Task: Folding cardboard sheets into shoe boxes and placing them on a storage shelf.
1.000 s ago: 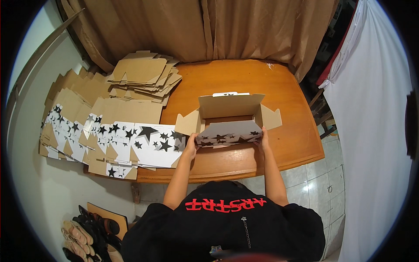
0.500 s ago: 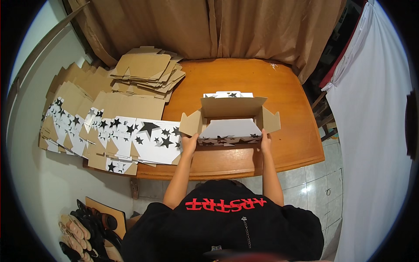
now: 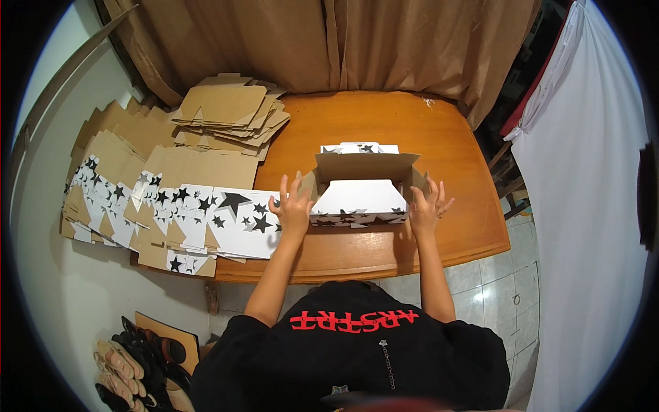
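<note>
Flanking one half-folded cardboard box (image 3: 360, 199) are two bare hands: the left hand (image 3: 291, 209) lies against the box's left end and the right hand (image 3: 425, 206) against its right end, each with fingers spread apart and clamped on nothing. The box sits near the front edge of the surface (image 3: 384, 120), a rounded table of polished orange-brown wood. Its outer skin is white printed with black stars, its inside plain brown card. The rear wall stands upright, a white panel is folded down across the middle, and a small brown flap sticks out at each end beside the hands. Whether anything lies in the box cannot be told, since the white panel covers its inside.

Left of the box, two groups of flat box blanks rest on the surface. One stack of brown blanks (image 3: 230, 117) lies at the far left corner, plain side up, with edges fanned out unevenly; the sheets are too many to count. A wider spread of starred blanks (image 3: 178, 213) overlaps in rows from the left hand outward past the surface's left edge, some white with stars, some showing brown backs.

Brown curtains (image 3: 329, 41) hang in folds behind the surface, and a white cloth (image 3: 583, 206) hangs at the right. Several sandals (image 3: 137, 371) lie on the floor at lower left.
</note>
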{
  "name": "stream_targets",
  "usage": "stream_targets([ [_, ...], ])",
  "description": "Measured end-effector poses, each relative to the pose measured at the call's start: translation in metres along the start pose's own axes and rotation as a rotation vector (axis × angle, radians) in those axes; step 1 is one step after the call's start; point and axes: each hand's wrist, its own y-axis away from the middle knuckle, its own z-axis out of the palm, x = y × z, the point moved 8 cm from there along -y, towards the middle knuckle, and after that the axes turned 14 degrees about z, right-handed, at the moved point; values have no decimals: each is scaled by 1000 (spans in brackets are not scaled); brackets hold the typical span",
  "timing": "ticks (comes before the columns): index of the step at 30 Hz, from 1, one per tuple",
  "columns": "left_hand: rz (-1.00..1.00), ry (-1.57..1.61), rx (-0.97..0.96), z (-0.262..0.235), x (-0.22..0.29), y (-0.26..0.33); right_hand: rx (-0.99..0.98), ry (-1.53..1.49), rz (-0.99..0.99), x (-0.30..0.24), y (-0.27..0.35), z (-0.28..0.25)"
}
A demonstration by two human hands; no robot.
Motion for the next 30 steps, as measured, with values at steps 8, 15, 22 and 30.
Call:
stream_targets([
  [8, -282, 177, -393, 37, -34, 15, -262, 94, 288, 30, -12, -7],
  [15, -458, 664, -497, 80, -39, 26, -700, 20, 483, 51, 3, 54],
  [22, -537, 1003, -527, 86, -46, 32, -766, -27, 604, 57, -4, 77],
  [30, -475, 1239, -726, 108, -25, 56, -1152, -159, 443, 36, 5, 88],
])
